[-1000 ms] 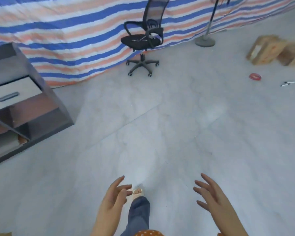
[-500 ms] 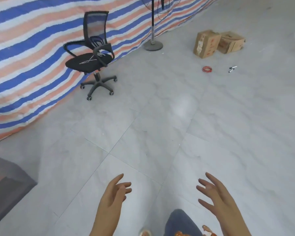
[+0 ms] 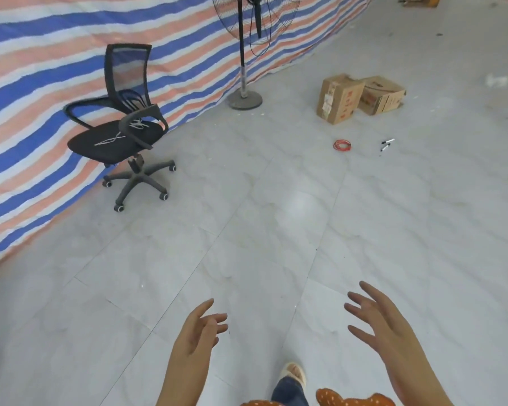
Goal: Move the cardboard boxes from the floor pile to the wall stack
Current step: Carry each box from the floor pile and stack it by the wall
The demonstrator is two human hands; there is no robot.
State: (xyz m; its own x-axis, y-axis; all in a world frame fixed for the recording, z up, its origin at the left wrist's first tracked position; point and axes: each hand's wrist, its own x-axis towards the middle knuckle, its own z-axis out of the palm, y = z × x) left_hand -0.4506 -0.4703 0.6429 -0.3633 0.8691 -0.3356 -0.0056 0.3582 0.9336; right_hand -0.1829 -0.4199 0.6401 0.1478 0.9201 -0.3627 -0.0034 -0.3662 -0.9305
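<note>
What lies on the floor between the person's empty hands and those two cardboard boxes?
Mostly bare tile. A red coil and two markers lie just short of the cardboard boxes, slightly off the straight line from the left hand and right hand.

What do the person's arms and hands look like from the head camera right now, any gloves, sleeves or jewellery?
Both the left hand and the right hand are bare: no gloves, rings, watch or bracelets show. The forearms are uncovered to the bottom edge of the view, so no sleeves are visible. Below them shows orange fabric with white dots, a blue denim trouser leg and a light slipper.
</note>
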